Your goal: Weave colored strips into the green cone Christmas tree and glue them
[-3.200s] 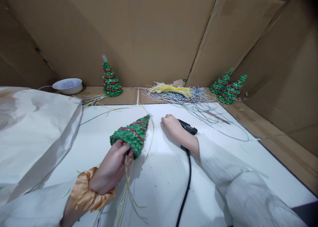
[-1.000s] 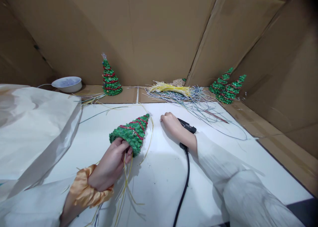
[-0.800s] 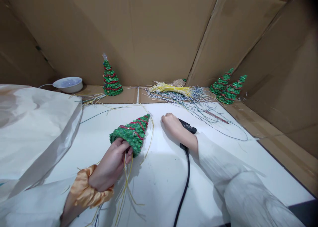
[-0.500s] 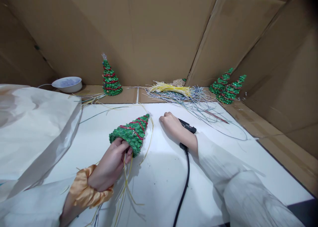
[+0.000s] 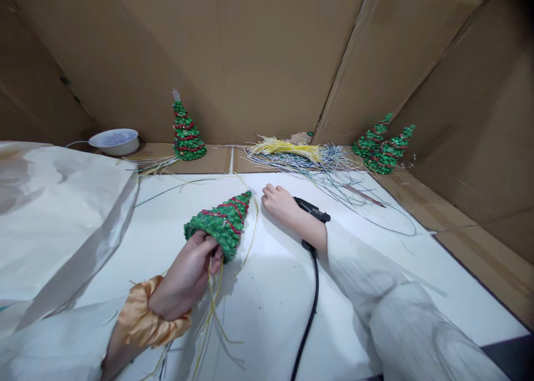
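A small green Christmas tree [image 5: 227, 221] with red garland lies tilted above the white tabletop, its tip pointing to the upper right. My left hand [image 5: 196, 258] grips it at the hollow base, with fingers partly inside. Yellow and white wires [image 5: 211, 306] hang from that base past my fingers. To the right of the tip, my right hand [image 5: 277, 202] is closed with its fingers curled down; whatever they may hold is hidden. A black corded tool [image 5: 312, 209] lies just behind my right wrist, partly covered by the forearm.
Bundled yellow, white and dark wires [image 5: 298, 153] lie at the back, loose ends spreading right. One decorated tree [image 5: 187, 133] stands back left, two more trees [image 5: 384, 150] back right. A white bowl [image 5: 114, 140] and white sheet [image 5: 62, 214] are at left. A black cable [image 5: 311, 314] runs toward me.
My right hand has shifted slightly left toward the tree's tip, showing more of the black tool. My left hand and the tree have stayed nearly still.
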Demonstrator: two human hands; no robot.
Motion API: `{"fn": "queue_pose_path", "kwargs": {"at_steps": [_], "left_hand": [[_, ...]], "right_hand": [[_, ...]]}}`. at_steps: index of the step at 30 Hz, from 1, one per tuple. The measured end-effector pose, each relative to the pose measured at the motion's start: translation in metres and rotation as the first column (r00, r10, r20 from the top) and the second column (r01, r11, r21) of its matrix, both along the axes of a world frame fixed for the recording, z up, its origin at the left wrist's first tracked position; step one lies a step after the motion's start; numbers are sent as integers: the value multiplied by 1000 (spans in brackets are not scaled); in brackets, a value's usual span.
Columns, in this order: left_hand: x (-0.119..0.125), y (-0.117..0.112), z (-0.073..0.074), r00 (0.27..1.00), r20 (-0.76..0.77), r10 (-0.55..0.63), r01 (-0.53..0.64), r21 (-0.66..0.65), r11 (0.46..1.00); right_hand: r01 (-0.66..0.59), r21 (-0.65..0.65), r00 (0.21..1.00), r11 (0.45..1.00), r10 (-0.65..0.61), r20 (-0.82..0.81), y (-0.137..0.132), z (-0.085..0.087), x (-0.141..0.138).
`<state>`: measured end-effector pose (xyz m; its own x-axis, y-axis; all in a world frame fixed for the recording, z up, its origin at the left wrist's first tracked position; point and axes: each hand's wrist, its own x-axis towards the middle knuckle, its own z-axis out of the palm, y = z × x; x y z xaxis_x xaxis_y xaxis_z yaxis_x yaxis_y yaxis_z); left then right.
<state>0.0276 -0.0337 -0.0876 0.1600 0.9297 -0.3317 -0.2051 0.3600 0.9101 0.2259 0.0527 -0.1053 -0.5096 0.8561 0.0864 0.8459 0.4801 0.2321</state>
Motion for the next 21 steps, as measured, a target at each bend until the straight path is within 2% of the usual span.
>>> {"fn": "queue_pose_path", "kwargs": {"at_steps": [3, 8, 10, 13, 21], "left_hand": [[-2, 1, -3, 1000, 8, -5, 5, 8, 1000], [-4, 1, -7, 1000, 7, -18, 18, 6, 1000], [-4, 2, -7, 1000, 6, -17, 17, 4, 1000], [-5, 2, -8, 1000, 5, -27, 27, 9, 1000], [-4, 1, -8, 1000, 19, -15, 15, 0, 1000]], "right_hand": [[33, 64, 999, 997, -32, -18, 3, 6, 5], [162, 187, 984, 969, -143, -109, -1, 36, 21], [191, 164, 969, 968, -159, -189, -5, 46, 24], [201, 63, 943, 978, -176, -282, -12, 53, 24], [105, -71, 911, 992, -124, -392, -15, 58, 34]]}}
